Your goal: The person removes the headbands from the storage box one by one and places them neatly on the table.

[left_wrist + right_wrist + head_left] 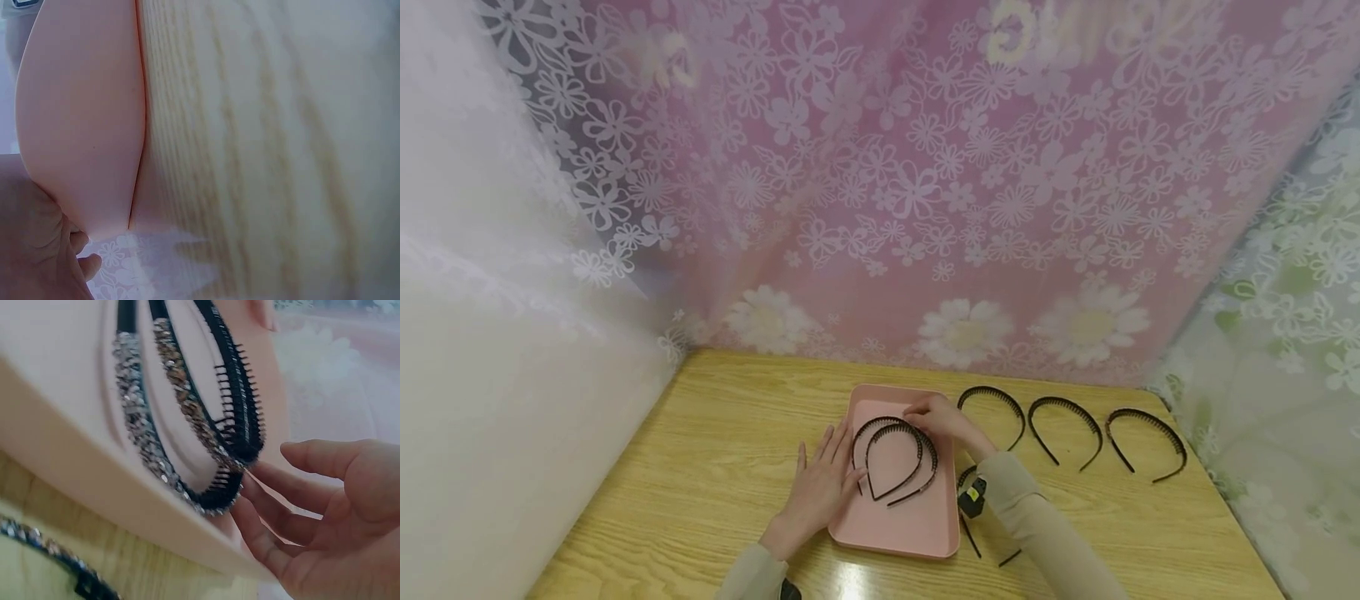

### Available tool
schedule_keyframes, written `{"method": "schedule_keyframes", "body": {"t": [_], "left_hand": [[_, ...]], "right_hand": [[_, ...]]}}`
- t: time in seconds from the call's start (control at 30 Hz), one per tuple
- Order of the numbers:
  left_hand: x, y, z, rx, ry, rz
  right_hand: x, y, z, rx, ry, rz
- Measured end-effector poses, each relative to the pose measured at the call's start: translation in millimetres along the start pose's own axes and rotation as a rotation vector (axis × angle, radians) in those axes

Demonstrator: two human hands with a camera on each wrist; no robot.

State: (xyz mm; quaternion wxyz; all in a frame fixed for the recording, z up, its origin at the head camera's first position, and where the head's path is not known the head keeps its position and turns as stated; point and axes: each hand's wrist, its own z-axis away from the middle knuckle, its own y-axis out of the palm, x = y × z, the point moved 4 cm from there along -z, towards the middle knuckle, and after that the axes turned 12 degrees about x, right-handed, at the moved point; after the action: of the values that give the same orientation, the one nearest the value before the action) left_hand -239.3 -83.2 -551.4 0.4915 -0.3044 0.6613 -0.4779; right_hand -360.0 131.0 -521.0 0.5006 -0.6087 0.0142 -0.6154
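Two black toothed headbands lie overlapping inside a pink tray (891, 533). In the right wrist view, one headband (139, 403) is covered with silvery glitter, the other headband (187, 403) with brown-gold glitter. My right hand (936, 414) is over the tray's far right corner, its fingertips touching the curved tops of the headbands. Its thumb stands apart from them. My left hand (822, 487) rests along the tray's left rim, fingers extended. In the left wrist view, part of that hand (37, 244) lies against the tray's pink side wall.
To the right on the wooden table (737, 450) lie three headbands in a row: one (1022, 421), a second (1067, 403) and a third (1152, 416). Under my right forearm another headband (971, 537) is partly hidden. Flowered curtains (865, 275) hang behind the table.
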Motion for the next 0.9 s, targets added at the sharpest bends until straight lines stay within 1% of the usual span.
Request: {"method": "schedule_keyframes", "body": {"t": [0.07,0.1,0.17,0.2,0.3,0.43,0.63,0.73,0.8,0.9], "left_hand": [[0.4,-0.4,-0.8,-0.001,0.000,-0.001],[0.5,-0.5,-1.3,-0.001,0.001,-0.003],[0.1,-0.9,-1.6,-0.001,0.006,-0.007],[-0.1,-0.8,-1.7,0.000,0.007,-0.007],[-0.1,-0.4,-1.4,0.003,0.003,-0.008],[0.6,0.3,-0.8,0.003,-0.005,-0.003],[-0.5,0.1,0.6,-0.008,0.008,0.005],[0.0,0.8,1.1,-0.019,0.014,-0.002],[0.3,0.8,1.2,-0.026,0.013,0.000],[0.6,0.4,1.3,-0.027,0.011,0.003]], "right_hand": [[2.4,1.3,-2.2,0.010,-0.040,0.065],[2.8,1.7,-3.3,0.007,-0.046,0.084],[2.0,2.5,-5.5,0.007,-0.054,0.085],[0.7,3.3,-6.6,0.011,-0.045,0.061],[-1.7,4.4,-10.1,0.017,-0.051,0.046],[-2.5,6.6,-14.1,0.037,-0.062,0.066],[-0.4,10.9,-12.3,0.076,-0.069,0.098],[1.4,12.4,-8.5,0.099,-0.066,0.084],[3.4,12.3,-4.2,0.090,-0.077,0.081],[7.2,10.8,3.5,0.039,-0.131,0.051]]}}
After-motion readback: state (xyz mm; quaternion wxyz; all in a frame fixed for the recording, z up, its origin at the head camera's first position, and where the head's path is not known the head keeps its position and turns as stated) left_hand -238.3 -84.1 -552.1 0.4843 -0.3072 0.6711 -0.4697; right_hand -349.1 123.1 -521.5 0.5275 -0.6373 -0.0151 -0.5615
